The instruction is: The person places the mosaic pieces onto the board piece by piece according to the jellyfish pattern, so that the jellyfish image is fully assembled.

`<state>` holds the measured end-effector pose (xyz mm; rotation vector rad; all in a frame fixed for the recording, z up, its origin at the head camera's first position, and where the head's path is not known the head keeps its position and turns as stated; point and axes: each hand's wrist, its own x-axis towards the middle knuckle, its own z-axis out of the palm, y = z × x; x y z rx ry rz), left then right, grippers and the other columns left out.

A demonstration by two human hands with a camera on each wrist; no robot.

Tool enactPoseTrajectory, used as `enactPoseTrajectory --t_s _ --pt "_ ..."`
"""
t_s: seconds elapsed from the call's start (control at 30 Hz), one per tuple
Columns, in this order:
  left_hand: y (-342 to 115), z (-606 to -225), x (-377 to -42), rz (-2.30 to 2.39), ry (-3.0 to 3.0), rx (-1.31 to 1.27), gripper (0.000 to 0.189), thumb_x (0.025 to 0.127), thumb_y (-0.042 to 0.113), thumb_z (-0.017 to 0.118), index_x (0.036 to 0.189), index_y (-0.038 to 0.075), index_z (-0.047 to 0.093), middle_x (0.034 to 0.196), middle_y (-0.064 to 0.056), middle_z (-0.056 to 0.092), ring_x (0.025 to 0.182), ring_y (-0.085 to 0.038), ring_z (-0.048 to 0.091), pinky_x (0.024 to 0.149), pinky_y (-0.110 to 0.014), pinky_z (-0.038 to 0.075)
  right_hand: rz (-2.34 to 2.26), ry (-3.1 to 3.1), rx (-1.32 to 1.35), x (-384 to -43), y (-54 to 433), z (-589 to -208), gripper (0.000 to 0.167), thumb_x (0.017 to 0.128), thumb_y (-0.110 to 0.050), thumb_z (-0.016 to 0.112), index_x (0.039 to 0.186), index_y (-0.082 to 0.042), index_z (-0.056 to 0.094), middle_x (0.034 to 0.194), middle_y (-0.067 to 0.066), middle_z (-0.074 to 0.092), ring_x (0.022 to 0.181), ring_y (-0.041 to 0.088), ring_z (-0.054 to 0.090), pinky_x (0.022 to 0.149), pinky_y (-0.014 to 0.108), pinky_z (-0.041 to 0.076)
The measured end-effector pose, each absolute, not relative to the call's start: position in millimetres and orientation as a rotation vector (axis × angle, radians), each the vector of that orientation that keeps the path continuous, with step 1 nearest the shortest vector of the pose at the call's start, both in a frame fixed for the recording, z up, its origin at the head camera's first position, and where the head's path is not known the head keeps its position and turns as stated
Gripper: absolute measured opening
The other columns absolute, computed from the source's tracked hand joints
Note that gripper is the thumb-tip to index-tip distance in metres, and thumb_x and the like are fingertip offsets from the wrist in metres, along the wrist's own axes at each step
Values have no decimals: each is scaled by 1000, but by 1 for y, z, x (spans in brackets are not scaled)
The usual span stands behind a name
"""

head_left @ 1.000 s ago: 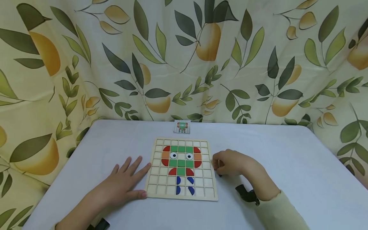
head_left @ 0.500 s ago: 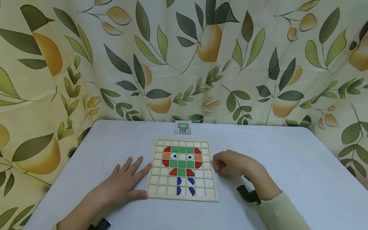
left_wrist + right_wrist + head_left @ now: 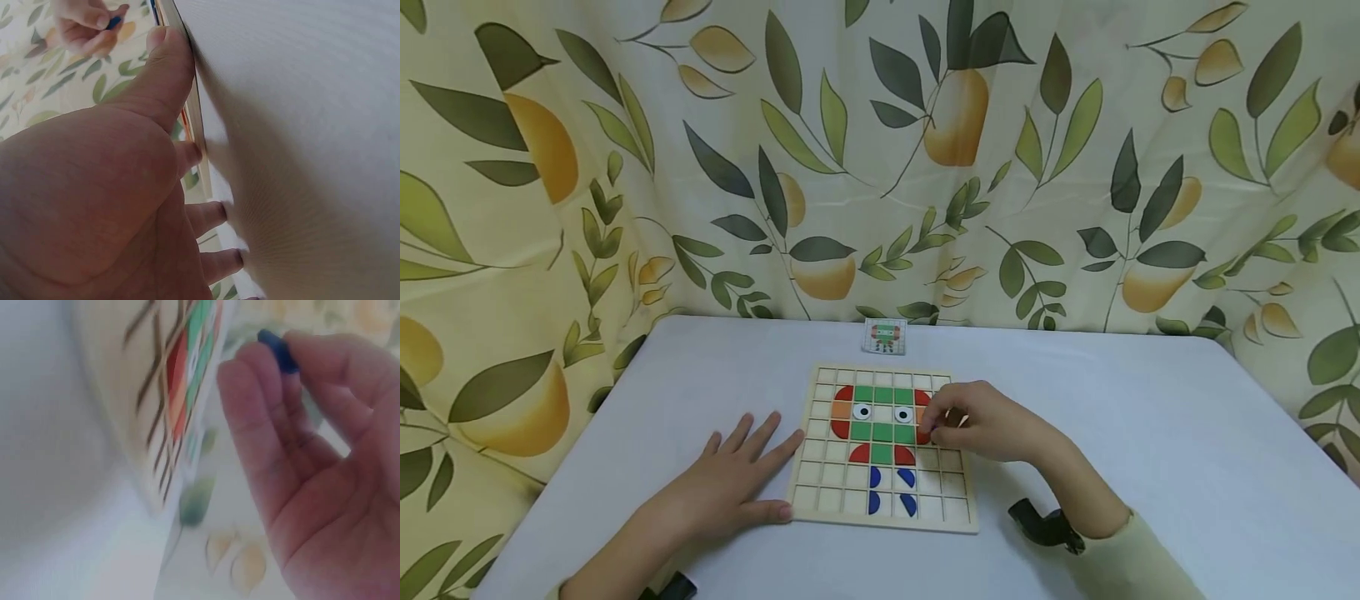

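Observation:
A wooden grid board lies on the white table. Green squares, red rounded pieces, orange squares and two eye pieces form a figure on it, with several blue rounded pieces below. My left hand lies with fingers spread at the board's left side; its thumb and index fingertip touch the edge. Over the board's right part, my right hand pinches a small blue piece between thumb and fingertips. That hand covers part of the red and orange pieces on the right.
Behind the board, a small picture card shows a similar figure. A leaf-and-fruit patterned curtain hangs at the table's far edge. Black wrist straps show at the right wrist and the left wrist.
My right hand has moved left from beside the board to over its right part, carrying the blue piece. The left hand keeps its place at the board's edge. The view has shifted slightly.

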<state>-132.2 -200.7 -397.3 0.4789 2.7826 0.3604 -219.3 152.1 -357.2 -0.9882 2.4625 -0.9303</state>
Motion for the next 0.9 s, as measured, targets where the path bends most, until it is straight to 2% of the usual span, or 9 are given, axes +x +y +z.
enactPoseTrajectory --t_s 0.27,0.57,0.9 --pt "-203 -398 -135 349 2806 499 91 82 74 59 158 33 30 167 -11 16 151 -46 7 110 -76 12 -878 2339 -1142 -209 97 -360 6 90 -12 73 90 -18 71 81 -13 65 71 6 57 67 24 52" --pt "-202 -398 -136 342 2807 543 91 82 75 57 158 32 29 167 -11 16 151 -47 8 110 -76 14 -679 2383 -1229 -205 60 -364 13 92 -12 71 85 -23 70 75 -16 61 70 4 54 65 20 48" --pt "-204 -402 -133 344 2817 533 90 84 72 58 158 31 28 167 -12 16 151 -46 9 110 -75 15 -443 2438 -1215 -207 47 -369 15 91 -16 74 82 -28 72 77 -18 60 76 5 54 72 21 47"
